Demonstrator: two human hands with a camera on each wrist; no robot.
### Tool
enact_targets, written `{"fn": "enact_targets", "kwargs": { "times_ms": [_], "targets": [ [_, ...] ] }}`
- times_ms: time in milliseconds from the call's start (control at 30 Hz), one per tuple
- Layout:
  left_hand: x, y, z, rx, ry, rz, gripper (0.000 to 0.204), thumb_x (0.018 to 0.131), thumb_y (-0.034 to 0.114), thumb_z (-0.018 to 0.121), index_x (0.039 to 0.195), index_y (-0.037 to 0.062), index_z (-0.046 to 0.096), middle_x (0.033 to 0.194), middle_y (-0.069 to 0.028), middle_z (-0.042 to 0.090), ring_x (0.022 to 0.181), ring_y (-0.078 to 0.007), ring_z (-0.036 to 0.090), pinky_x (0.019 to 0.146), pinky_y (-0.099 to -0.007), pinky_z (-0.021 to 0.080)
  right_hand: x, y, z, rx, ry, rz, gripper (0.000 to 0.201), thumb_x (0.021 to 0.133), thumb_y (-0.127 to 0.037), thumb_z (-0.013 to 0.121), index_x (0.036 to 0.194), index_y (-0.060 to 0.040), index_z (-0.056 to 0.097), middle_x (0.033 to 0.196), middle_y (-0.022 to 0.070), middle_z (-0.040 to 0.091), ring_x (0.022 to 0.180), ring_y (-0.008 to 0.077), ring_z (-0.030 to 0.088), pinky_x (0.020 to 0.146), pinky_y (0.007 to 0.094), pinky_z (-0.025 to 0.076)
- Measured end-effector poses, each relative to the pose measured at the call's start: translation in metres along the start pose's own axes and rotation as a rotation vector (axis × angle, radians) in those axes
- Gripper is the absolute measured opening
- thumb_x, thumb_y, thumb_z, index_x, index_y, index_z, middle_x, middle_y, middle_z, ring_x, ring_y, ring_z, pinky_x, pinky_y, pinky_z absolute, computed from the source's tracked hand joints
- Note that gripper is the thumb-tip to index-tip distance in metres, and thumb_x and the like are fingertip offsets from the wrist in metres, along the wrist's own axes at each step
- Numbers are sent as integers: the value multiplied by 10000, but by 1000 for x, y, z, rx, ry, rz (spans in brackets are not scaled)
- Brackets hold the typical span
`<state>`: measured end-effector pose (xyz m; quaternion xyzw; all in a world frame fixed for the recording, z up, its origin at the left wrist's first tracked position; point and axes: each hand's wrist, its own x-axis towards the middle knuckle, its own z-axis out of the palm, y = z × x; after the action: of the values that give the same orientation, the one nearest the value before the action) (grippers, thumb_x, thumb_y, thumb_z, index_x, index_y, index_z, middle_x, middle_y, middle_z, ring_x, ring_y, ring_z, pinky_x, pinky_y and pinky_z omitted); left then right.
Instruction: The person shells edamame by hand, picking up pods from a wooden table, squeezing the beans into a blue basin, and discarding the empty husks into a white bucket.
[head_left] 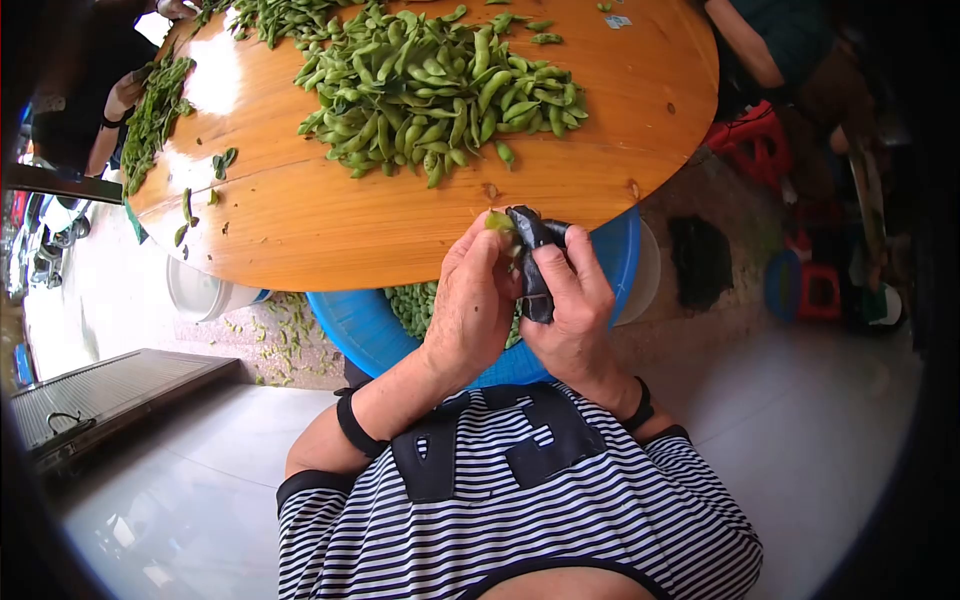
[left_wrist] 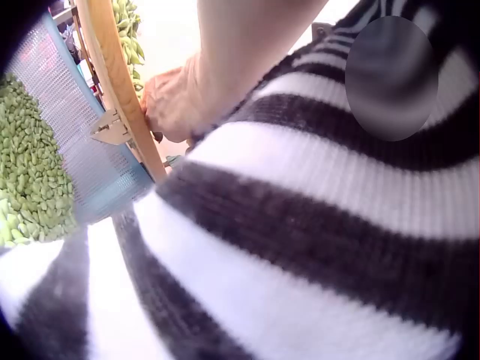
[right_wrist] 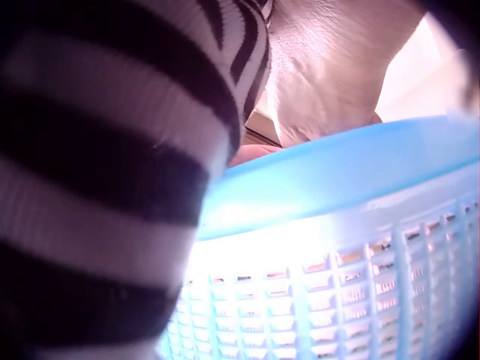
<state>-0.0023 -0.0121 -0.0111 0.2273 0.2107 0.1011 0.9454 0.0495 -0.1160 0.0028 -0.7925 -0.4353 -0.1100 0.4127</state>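
In the head view the left hand (head_left: 468, 300) pinches a green pod (head_left: 499, 222) between thumb and finger, just past the table's near edge. Close against it, the right hand (head_left: 575, 310) has dark wrappings (head_left: 532, 232) on some of its fingers, and these fingers curl toward the same pod. Below both hands stands a blue basket (head_left: 345, 335) holding shelled green beans (head_left: 410, 305). The left wrist view shows the left hand (left_wrist: 171, 105) by the table edge, its fingertips hidden. In the right wrist view the right hand (right_wrist: 315, 82) is partly visible above the basket rim (right_wrist: 315, 169).
A heap of green pods (head_left: 430, 90) lies on the wooden table (head_left: 350, 235), with more pods (head_left: 160, 110) along its left side. Other people's arms (head_left: 745, 40) show at the table's far sides. A white bucket (head_left: 200, 290) stands under the left edge; red stools (head_left: 755, 145) are at the right.
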Motion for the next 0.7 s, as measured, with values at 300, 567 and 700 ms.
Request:
{"fn": "enact_targets", "kwargs": {
  "times_ms": [300, 567, 700],
  "targets": [
    [-3, 37, -9, 588, -167, -176, 234, 991, 228, 512, 1092, 37, 603, 828, -10, 619, 578, -38, 472, 440, -156, 299, -3, 36, -30, 1333, -279, 763, 344, 772, 142, 479, 1067, 46, 627, 832, -19, 534, 633, 44, 445, 520, 180, 354],
    [-3, 31, -11, 714, -252, -177, 242, 928, 112, 509, 1073, -38, 632, 846, -26, 626, 632, -89, 521, 594, -237, 467, -7, 32, -41, 918, -197, 671, 338, 757, 108, 468, 1061, 74, 613, 842, 1, 503, 603, 41, 426, 488, 184, 333],
    [-3, 43, -9, 1262, -677, 70, 280, 839, 7, 500, 1056, 18, 678, 829, -88, 674, 670, -173, 638, 649, -312, 530, 3, 56, -110, 519, -412, 362, 271, 669, 67, 543, 929, 89, 617, 782, 89, 523, 625, 143, 498, 554, 243, 367]
  ]
}}
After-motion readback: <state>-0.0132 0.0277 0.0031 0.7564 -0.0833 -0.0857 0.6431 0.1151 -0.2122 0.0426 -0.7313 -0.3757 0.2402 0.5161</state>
